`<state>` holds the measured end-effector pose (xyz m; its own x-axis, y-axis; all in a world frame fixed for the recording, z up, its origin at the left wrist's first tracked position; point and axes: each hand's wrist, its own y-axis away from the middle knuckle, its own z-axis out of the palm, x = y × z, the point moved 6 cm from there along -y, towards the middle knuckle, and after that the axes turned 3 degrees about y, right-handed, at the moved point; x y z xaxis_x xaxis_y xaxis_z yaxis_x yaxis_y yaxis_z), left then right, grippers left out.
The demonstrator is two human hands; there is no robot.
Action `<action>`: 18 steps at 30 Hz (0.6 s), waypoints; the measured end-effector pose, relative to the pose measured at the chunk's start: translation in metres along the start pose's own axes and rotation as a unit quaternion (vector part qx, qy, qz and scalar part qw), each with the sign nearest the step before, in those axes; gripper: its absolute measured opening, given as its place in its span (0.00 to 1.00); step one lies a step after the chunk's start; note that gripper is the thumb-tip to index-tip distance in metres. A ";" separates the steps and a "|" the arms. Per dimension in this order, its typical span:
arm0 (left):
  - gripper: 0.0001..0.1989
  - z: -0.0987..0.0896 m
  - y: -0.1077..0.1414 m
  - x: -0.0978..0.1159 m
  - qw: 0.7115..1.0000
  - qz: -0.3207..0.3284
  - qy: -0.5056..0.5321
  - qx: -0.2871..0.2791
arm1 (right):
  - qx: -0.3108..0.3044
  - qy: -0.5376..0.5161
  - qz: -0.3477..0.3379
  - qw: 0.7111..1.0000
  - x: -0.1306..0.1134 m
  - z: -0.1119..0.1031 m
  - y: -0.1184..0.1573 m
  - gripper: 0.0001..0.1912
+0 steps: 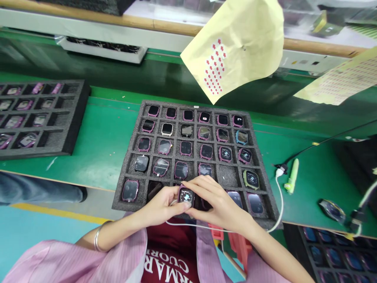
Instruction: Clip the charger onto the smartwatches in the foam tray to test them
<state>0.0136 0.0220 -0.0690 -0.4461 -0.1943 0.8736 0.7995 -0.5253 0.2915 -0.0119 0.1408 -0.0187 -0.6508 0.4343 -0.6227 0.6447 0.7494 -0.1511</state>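
Between my two hands, over the near edge of a dark foam tray [136,131], is a purple-cased smartwatch [186,196] with its screen lit. My left hand [165,204] grips it from the left, the thumb on the lower part of the screen. From the right, my right hand [216,200] closes on the case with fingers at its top edge and thumb below. A white cable [203,226] runs from near my left hand past my right forearm. Strapless watches, mostly purple, fill most of the tray's compartments; a green one [251,179] lies on the right.
Another foam tray [66,135] of watch parts stands at the left, and one [304,245] at the lower right. A light green pen-like tool [292,176] lies beside the cable's plug [279,171]. Yellow sticker sheets [244,47] hang from the shelf edge above the green table [108,118].
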 end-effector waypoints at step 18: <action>0.16 0.002 0.003 -0.004 0.999 -0.018 -0.036 -0.024 | 0.027 0.027 -0.040 0.998 -0.003 0.001 0.002 0.26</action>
<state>0.0183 0.0234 -0.0705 -0.4435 -0.1149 0.8889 0.7623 -0.5700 0.3066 -0.0085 0.1412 -0.0179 -0.7205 0.4015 -0.5654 0.6099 0.7549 -0.2411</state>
